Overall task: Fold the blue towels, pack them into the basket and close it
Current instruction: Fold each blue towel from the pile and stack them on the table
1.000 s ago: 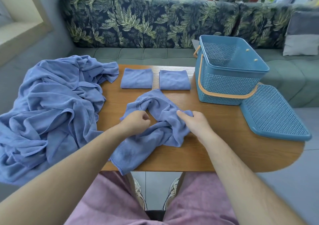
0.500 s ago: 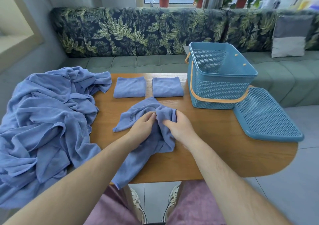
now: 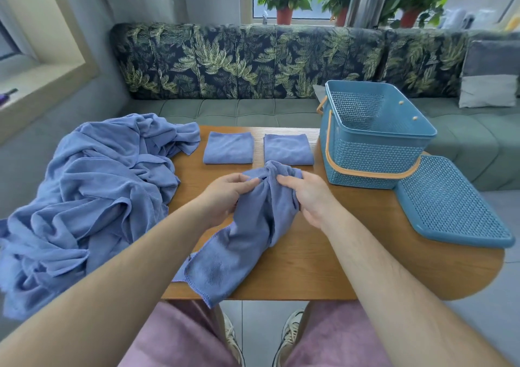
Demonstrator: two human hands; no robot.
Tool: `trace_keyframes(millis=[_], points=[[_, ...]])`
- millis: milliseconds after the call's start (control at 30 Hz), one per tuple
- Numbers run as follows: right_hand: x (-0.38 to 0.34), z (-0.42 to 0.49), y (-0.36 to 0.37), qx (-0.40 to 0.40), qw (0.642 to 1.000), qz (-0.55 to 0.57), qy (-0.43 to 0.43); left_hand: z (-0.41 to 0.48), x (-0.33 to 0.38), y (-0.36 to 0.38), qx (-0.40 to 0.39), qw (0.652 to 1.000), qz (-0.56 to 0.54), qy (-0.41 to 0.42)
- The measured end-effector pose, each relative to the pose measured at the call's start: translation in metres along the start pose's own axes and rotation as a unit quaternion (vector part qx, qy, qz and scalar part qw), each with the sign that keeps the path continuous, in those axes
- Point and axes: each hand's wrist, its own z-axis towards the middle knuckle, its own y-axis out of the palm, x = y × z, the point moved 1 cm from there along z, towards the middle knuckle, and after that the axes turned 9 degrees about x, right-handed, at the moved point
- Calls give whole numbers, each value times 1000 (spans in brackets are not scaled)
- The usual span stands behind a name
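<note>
Towel (image 3: 253, 226) bunched tighter (2 hands (image 3: 228, 195) (image 3: 309, 200) grip) | 2 folded towels (image 3: 228, 147) (image 3: 288, 149) | 1 basket (image 3: 374, 158)

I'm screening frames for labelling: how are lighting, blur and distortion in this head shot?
Head view: soft even daylight, no strong glare on the table, only faint shadows; wide-angle distortion enlarges the forearms toward the bottom corners; left hand, right hand and the held towel are sharp.

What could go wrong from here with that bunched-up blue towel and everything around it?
The bunched towel is pinched only near its top by the left grip and right grip; its tail hangs past the near edge of the table and might drag it off. Spreading it could ruffle the two folded towels just behind. The unfolded pile overhangs the left side and may slip.
</note>
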Motion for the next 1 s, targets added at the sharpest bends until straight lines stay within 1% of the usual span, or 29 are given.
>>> trace_keyframes(millis=[100, 200, 333, 433, 500, 600, 667, 733, 833, 933, 1000], points=[[-8, 5, -10, 30, 999, -34, -21, 2, 12, -15, 105, 992, 33, 67], [-21, 9, -23, 79, 994, -55, -44, -1, 28, -34, 165, 978, 31, 120], [-47, 10, -36, 115, 990, -58, -65, -8, 52, -63, 249, 948, 48, 190], [-70, 7, -45, 140, 983, -86, -86, -14, 70, -84, 290, 929, 43, 225], [-88, 8, -49, 151, 981, -86, -91, -19, 84, -91, 283, 933, 24, 222], [-120, 7, -48, 175, 974, -101, -101, -34, 109, -95, 217, 955, -62, 191], [-141, 2, -46, 185, 970, -109, -116, -45, 125, -95, 182, 961, -93, 185], [-162, -7, -42, 176, 971, -88, -133, -54, 136, -96, 152, 964, -118, 185], [-190, -32, -35, 101, 982, -59, -151, -68, 147, -98, 141, 960, -135, 203], [-211, -57, -34, 15, 986, -41, -161, -83, 158, -98, 120, 944, -202, 233], [-217, -71, -38, -18, 984, -25, -176, -90, 164, -101, 148, 929, -210, 267]])
